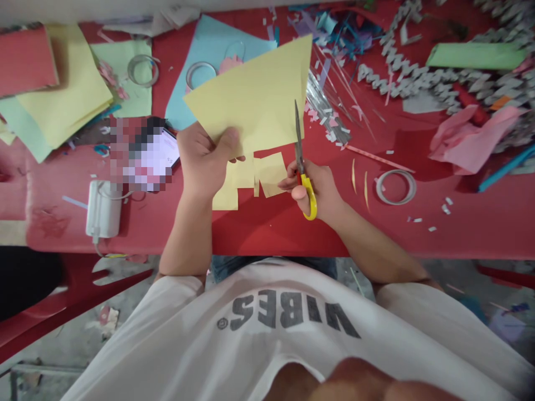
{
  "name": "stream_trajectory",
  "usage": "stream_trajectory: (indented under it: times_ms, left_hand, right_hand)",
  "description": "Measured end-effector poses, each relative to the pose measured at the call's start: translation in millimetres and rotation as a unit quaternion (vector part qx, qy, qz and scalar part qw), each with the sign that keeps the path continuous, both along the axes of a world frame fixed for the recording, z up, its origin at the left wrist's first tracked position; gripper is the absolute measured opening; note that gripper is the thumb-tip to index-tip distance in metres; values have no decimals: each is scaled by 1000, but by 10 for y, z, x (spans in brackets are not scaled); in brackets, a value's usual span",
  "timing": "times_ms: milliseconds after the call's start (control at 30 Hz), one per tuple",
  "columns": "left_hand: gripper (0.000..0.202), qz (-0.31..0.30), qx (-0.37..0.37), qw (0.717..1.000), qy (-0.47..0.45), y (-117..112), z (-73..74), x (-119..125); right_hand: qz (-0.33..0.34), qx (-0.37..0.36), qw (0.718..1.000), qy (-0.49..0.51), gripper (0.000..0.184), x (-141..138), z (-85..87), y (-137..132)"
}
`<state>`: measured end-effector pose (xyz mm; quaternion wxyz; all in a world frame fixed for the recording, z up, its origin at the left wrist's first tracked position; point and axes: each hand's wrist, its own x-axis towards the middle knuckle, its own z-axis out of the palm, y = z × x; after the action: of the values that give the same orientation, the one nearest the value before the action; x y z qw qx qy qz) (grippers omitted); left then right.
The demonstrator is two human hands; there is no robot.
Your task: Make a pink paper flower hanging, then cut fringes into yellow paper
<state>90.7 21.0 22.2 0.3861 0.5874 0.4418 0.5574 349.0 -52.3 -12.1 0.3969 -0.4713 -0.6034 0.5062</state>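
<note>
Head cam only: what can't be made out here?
Phone: screen pixelated in the head view, unreadable.
Left hand: most fingers hidden in the head view by the yellow paper.
Scissors: second finger loop hidden in the head view by the right hand.
Grey paper garland: cut off by the head view's top and right edges.

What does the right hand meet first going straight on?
The notched yellow paper sheet held in the left hand lies just ahead of the right hand holding yellow-handled scissors; depth unclear.
</note>
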Motion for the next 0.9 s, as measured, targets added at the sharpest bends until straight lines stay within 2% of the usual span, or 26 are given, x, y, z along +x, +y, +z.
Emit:
stream_trajectory:
  times_ms: [200,367,667,900]
  left_hand:
    - [37,1,-9,1000,3,-18,57,24]
    - [32,5,-25,1000,14,-54,113,43]
    - [38,-14,-18,999,23,-20,-12,44]
    - [51,-29,-2,999,23,-2,-26,84]
  right_hand:
    - [-17,-6,999,45,85,-22,-64,2]
    - [-6,-6,998,68,88,-12,-83,26]
    - [-27,7,998,54,80,14,-296,47]
    - [-24,21,999,39,82,36,-215,41]
